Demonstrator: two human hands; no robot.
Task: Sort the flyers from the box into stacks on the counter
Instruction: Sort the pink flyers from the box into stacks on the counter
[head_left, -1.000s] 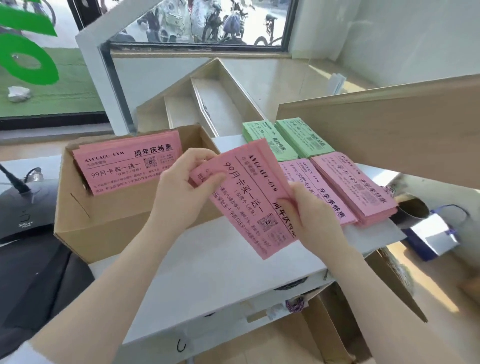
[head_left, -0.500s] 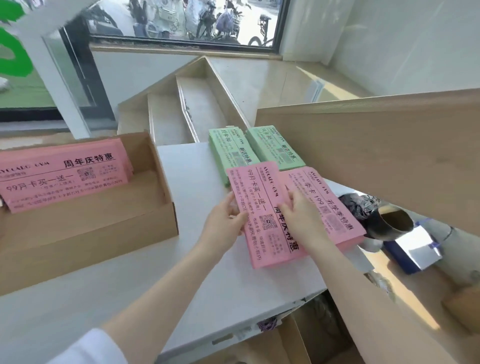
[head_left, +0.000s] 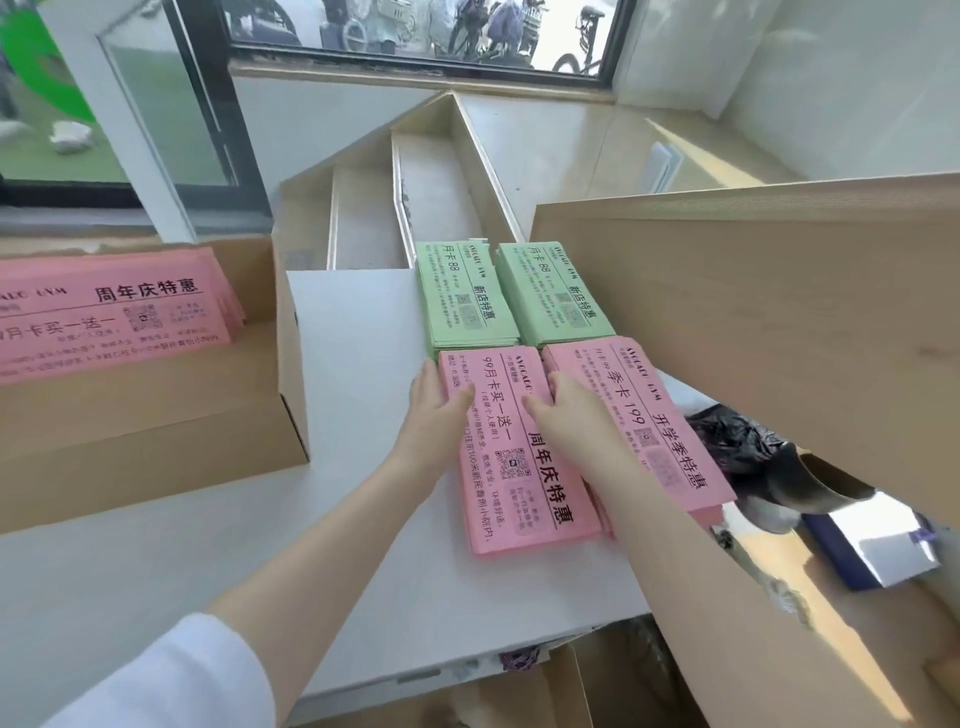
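A cardboard box (head_left: 291, 395) at the left holds a pile of pink flyers (head_left: 109, 312). On the white counter (head_left: 353, 338) lie two green stacks (head_left: 462, 296) (head_left: 556, 291) and, nearer to me, two pink stacks. The left pink stack (head_left: 519, 457) lies flat under both hands. My left hand (head_left: 436, 415) grips its left edge, thumb on top. My right hand (head_left: 566, 415) presses its right side, fingers partly over the right pink stack (head_left: 649, 415).
A slanted wooden board (head_left: 753, 312) rises at the right, close to the stacks. Below it are a black bag (head_left: 737, 436), a dark cup (head_left: 810, 483) and a blue-and-white bag (head_left: 878, 551). Wooden steps (head_left: 431, 197) lead toward a window behind the counter.
The pink bundle that both hands held in the air has come down onto the counter in front of the left green stack. My view has shifted to the right.
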